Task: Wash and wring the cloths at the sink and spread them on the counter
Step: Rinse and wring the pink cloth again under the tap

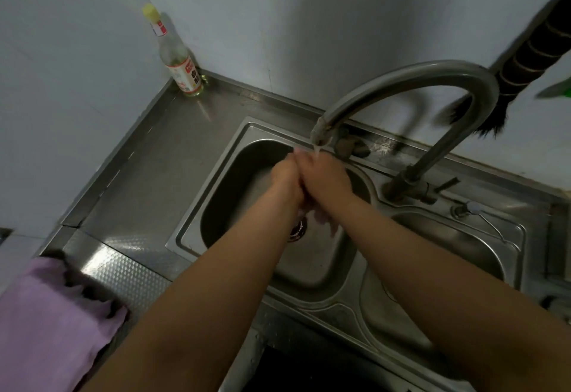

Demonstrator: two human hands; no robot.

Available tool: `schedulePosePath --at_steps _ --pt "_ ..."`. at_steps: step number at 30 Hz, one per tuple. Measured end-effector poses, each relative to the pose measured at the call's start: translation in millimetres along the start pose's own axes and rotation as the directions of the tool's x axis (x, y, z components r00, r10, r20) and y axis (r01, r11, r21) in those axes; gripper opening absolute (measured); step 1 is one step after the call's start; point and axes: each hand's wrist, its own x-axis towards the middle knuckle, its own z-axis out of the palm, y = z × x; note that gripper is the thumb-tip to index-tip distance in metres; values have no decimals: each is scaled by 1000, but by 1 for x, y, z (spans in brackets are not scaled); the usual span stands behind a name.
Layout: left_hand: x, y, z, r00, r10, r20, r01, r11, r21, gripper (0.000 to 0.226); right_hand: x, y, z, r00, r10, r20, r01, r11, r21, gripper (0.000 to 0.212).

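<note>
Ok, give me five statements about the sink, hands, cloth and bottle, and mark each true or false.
1. Water runs from the faucet onto the hands. True.
2. The purple cloth lies in the sink. False: it lies on the counter, at the left.
3. The left hand and right hand are pressed together. True.
4. The bottle lies tipped over. False: it stands upright in the corner.
5. The hands are over the right basin. False: over the left basin.

left hand [285, 179], right hand [326, 176] pressed together (forearms extended)
</note>
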Motion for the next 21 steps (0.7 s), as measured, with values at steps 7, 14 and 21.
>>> schedulePosePath --at_steps 7,14,21 --pt "13 6 -3 997 61 -42 -63 997 -45 30 -7 -3 7 999 -43 33 48 984 -174 42" --pt "13 8 -4 998 31 -53 -26 995 92 43 -8 6 11 998 -55 -19 51 983 -176 43" --pt "6 -5 -19 923 -151 354 124 988 97 47 24 27 -19 990 114 86 -105 990 -98 37"
